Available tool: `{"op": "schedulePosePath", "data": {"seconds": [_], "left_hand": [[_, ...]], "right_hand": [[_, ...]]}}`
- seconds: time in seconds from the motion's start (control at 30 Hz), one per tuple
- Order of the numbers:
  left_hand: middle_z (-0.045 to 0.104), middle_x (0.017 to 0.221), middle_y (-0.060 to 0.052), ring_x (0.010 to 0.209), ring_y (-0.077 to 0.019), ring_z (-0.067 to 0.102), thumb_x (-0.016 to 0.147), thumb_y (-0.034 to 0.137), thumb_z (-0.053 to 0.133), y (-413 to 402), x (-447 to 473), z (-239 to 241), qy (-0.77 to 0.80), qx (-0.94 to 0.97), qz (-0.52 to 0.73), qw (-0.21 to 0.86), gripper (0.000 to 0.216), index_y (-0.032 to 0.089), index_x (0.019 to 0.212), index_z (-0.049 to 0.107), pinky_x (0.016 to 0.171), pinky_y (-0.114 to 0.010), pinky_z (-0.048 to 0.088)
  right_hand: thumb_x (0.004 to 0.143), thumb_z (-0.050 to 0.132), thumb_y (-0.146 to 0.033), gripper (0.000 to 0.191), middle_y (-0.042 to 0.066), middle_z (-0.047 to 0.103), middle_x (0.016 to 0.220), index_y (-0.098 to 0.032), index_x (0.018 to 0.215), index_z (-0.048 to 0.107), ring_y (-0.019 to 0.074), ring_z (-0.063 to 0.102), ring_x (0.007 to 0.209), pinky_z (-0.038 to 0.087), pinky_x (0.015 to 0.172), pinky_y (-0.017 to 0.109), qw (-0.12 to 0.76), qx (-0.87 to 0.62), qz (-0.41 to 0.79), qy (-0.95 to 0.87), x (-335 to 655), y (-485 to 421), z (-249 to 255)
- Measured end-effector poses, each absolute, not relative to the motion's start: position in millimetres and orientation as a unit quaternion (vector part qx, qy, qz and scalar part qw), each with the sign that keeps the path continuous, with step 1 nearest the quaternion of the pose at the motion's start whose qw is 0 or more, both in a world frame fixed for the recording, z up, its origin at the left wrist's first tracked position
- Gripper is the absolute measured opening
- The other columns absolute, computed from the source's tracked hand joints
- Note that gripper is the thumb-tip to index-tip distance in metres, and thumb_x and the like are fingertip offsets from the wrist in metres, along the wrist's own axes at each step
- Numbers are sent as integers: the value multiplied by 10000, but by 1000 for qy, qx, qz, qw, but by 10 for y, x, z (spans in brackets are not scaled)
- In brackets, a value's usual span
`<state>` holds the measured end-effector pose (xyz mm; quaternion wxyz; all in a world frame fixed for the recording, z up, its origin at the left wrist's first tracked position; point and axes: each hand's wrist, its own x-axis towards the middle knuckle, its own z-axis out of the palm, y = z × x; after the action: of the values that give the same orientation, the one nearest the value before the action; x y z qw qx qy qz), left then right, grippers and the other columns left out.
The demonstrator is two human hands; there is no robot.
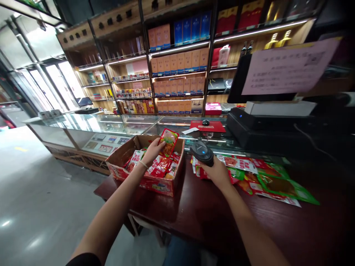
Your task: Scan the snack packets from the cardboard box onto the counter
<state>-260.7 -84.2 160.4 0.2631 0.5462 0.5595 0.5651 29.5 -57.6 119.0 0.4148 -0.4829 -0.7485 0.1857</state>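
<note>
My left hand [154,150] is closed on a red-edged snack packet [169,142], held over the right part of an open cardboard box [149,184]. Inside the box lie several more red and white snack packets [159,166]. A black handheld barcode scanner [202,152] is gripped in my right hand [217,171], its head tipped towards the box and the packet. Beneath and beside that hand, a pile of red, white and green snack packets [257,173] spreads across the dark red table [191,210].
Behind the box runs a glass display counter [119,123]. A mouse [205,122] rests on a red mat [219,126]. At right stands a monitor with a pink paper sign [285,68], above a black machine [249,129]. Shelves of boxed goods [180,61] line the wall.
</note>
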Motion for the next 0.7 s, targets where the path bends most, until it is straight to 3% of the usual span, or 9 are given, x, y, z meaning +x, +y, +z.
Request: {"op": "schedulePosePath", "data": {"seconds": [0.2, 0.4, 0.57, 0.7], "left_hand": [[707, 926, -38, 827, -169, 666, 781, 242, 610, -829, -1602, 1702, 411, 487, 638, 432, 230, 161, 996, 622, 770, -288, 534], [720, 1059, -60, 980, -208, 691, 696, 204, 783, -557, -669, 1380, 295, 351, 709, 536, 473, 185, 1135, 607, 889, -346, 554], [704, 1153, -44, 987, -182, 690, 665, 169, 826, -257, -274, 808, 284, 244, 743, 556, 588, 247, 1204, 603, 791, -260, 568], [688, 1199, -42, 975, -171, 692, 667, 201, 840, -137, -251, 393, 315, 224, 738, 553, 584, 269, 1200, 612, 742, -227, 560]], "right_hand": [[792, 661, -457, 350, 85, 758, 953, -228, 1056, 675, 309, 708, 927, 527, 741, 371, 448, -518, 183, -705, 842, -541, 1110], [794, 643, -498, 454, 106, 756, 972, -216, 1149, 664, 321, 705, 920, 499, 703, 349, 423, -588, 118, -679, 1520, -481, 1043], [795, 651, -476, 474, 106, 752, 828, -224, 1196, 649, 322, 707, 780, 457, 653, 341, 331, -674, -17, -660, 1964, -477, 986], [809, 634, -466, 433, 105, 743, 785, -214, 1161, 648, 324, 701, 743, 441, 624, 339, 295, -688, -31, -663, 2099, -417, 883]]}}
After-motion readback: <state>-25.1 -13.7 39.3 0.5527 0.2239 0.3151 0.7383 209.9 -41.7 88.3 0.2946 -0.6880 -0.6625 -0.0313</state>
